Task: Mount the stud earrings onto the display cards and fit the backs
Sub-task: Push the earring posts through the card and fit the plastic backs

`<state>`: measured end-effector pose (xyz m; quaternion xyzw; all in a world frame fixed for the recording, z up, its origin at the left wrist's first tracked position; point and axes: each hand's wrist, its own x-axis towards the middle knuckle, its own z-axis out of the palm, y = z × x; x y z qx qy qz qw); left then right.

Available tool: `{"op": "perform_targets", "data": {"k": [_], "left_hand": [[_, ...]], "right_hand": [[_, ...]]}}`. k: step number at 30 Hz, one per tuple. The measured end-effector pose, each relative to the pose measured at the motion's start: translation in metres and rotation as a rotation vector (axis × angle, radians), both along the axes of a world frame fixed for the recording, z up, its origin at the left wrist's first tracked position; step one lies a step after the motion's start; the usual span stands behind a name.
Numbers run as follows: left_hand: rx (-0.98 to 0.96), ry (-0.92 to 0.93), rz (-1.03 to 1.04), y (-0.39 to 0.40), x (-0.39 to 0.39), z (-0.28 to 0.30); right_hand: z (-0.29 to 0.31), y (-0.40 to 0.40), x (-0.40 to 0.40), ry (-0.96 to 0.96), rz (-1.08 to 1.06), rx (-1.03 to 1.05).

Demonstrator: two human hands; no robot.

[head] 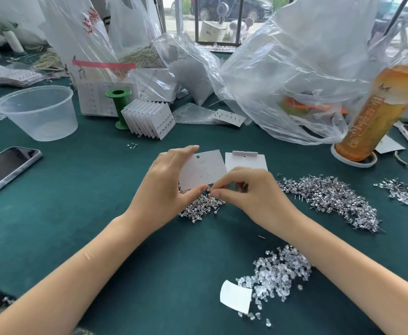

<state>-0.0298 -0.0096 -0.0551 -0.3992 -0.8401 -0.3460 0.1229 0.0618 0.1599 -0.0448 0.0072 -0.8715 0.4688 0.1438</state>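
My left hand (166, 187) grips the pale grey square display card (204, 169) by its left edge, while my right hand (249, 189), at approx 4 o'clock off the card, pinches what's prob a silver stud earring, too small to confirm, w/ the loose stud pile (201, 205) just beneath.

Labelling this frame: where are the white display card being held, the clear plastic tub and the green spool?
white display card (206, 169), head view, bare face.
clear plastic tub (32, 99), head view, near rim.
green spool (121, 105), head view, stem.
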Motion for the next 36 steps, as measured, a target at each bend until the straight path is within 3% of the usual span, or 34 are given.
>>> {"op": "perform_targets", "data": {"k": [6, 22, 28, 36], "left_hand": [[0.001, -0.063, -0.116, 0.003, 0.012, 0.001], [0.02, -0.135, -0.263, 0.01, 0.022, 0.0], [0.003, -0.137, -0.261, 0.009, 0.022, 0.0], [-0.035, -0.122, -0.242, 0.01, 0.022, 0.001]], "right_hand": [[0.011, 0.0, -0.003, 0.01, 0.001, -0.31], [0.014, -0.012, -0.003, -0.067, -0.006, -0.18], [0.015, -0.007, -0.002, -0.081, 0.071, -0.344], [0.019, -0.006, -0.001, -0.109, 0.091, -0.197]]}}
